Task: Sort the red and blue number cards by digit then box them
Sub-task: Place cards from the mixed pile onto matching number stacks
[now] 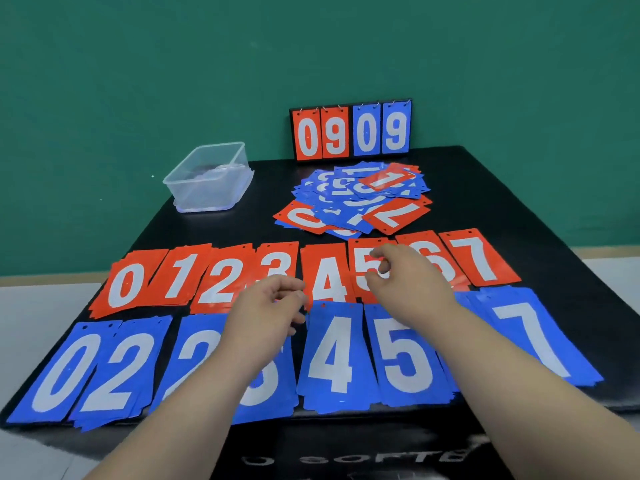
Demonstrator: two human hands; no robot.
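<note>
Your left hand (266, 311) has its fingers curled loosely inward with a small gap between thumb and fingertips, hovering over the seam between the red 3 (275, 268) and red 4 (325, 275); whether it pinches anything I cannot tell. Your right hand (405, 282) is likewise half curled, fingertips resting on or just above the red 5 (363, 261), gripping nothing that shows.

Counting from 9 o'clock toward 3 o'clock: the red row (180, 278) shows eight piles, digits 0 through 7, the 6 partly hidden behind your right hand. The blue row (114, 368) nearest you shows seven readable piles: 0, 2, 2, 3 under your left forearm, 4, 5 and 7.

At 12 o'clock lies the unsorted heap (353, 199), mostly blue with three red cards showing. Behind it stands a scoreboard (351, 131) with four cards reading 0 9 0 9. One clear plastic box (211, 178) sits at 11 o'clock on the black table (502, 202), well apart from the rows.
</note>
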